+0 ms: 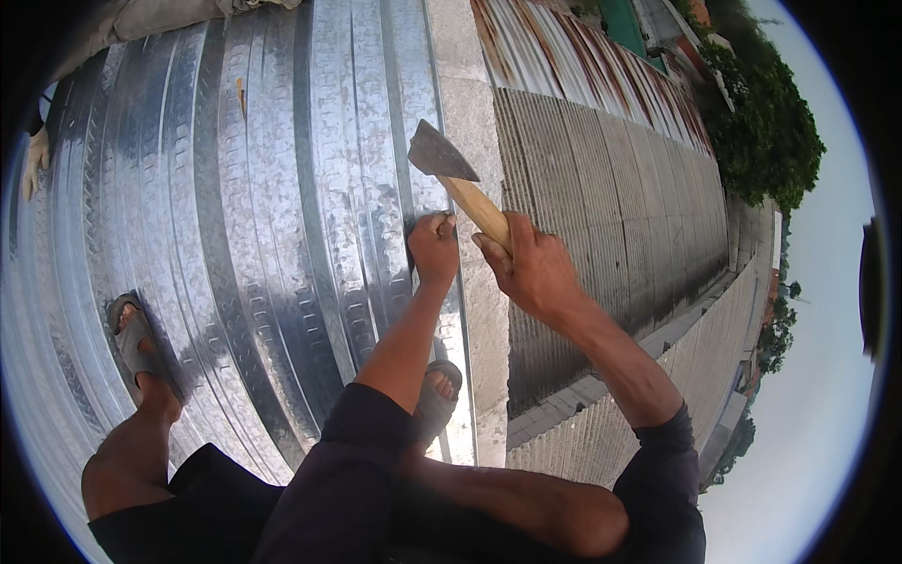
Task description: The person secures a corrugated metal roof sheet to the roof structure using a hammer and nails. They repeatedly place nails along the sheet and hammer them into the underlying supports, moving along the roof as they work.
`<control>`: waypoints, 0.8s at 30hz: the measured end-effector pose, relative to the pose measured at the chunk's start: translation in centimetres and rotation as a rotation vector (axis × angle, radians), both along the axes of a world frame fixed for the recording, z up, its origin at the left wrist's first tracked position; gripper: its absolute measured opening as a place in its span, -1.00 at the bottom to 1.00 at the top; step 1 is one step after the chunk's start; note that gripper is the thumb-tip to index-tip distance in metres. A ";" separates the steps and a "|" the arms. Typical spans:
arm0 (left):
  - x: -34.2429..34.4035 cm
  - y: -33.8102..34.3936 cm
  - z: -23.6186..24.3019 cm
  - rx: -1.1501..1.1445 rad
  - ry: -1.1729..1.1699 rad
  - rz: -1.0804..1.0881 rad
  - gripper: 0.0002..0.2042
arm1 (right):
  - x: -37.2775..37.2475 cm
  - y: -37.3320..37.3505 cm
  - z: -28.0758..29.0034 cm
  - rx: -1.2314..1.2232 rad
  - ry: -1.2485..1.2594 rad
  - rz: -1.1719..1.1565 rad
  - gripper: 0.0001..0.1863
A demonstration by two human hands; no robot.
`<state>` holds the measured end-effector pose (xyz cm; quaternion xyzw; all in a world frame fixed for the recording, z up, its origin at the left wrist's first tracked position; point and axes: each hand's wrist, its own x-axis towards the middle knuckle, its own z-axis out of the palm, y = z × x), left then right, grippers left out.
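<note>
My right hand [543, 273] is wrapped round the wooden handle of a hatchet [481, 214], whose dark wedge-shaped metal head is raised above the edge of the decking. Just below that head, my left hand [434, 250] is closed in a pinch at the border of the shiny ribbed metal decking [268, 188]. What its fingers hold, if anything, is too small to make out. Beside this hand runs the rough concrete wall top [470, 122], along the decking's right side.
My sandalled feet [141, 343] stand apart on the ribbed decking. Another person's gloved hand [36, 163] shows at the far left. Right of the wall top lie a grey corrugated roof [601, 197] and rusty sheets [587, 66]. Grey cloth [122, 26] lies at the far edge.
</note>
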<state>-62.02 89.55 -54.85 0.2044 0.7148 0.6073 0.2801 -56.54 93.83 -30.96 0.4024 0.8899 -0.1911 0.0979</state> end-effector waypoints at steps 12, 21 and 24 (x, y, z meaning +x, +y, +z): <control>0.0 0.1 -0.5 -0.018 0.007 0.033 -0.88 | 0.8 0.6 -1.6 0.033 -0.058 0.013 -0.62; 0.5 0.6 0.9 -0.102 -0.087 -0.046 -0.84 | 5.1 1.6 -7.2 0.078 -0.197 0.092 -0.57; -1.0 -0.1 -0.2 -0.056 -0.014 0.005 -0.88 | 0.7 0.1 -3.1 0.039 -0.155 0.029 -0.57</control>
